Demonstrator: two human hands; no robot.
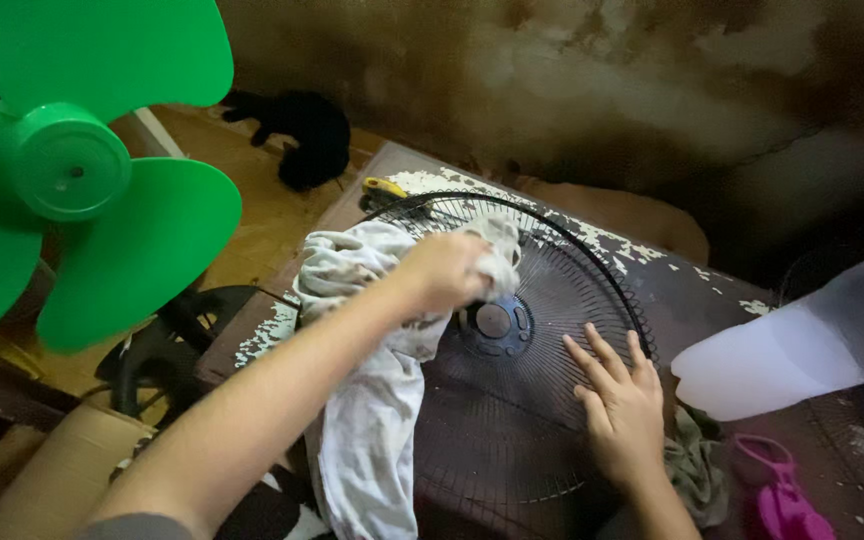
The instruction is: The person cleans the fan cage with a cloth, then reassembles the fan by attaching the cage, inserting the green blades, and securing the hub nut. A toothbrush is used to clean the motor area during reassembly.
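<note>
Wiping step in hand, by the look of it. Left hand [444, 270], fingers clamped on a grey-white rag [372, 390], presses it on the black fan grille [542, 300] lying on the desk [672, 285]. Right hand [620, 405] flat, fingers spread, steadying the grille. Next stroke likely needs that bracing kept.

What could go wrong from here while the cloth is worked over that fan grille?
1. The long grey cloth trails over the black fan grille and off its edge, so it may snag on the thin wires when the left hand rubs.
2. The right hand presses flat on the wires; fingers might slip between them.
3. The grille overhangs the peeling table toward the camera, so hard pressure could tip or slide it.
</note>
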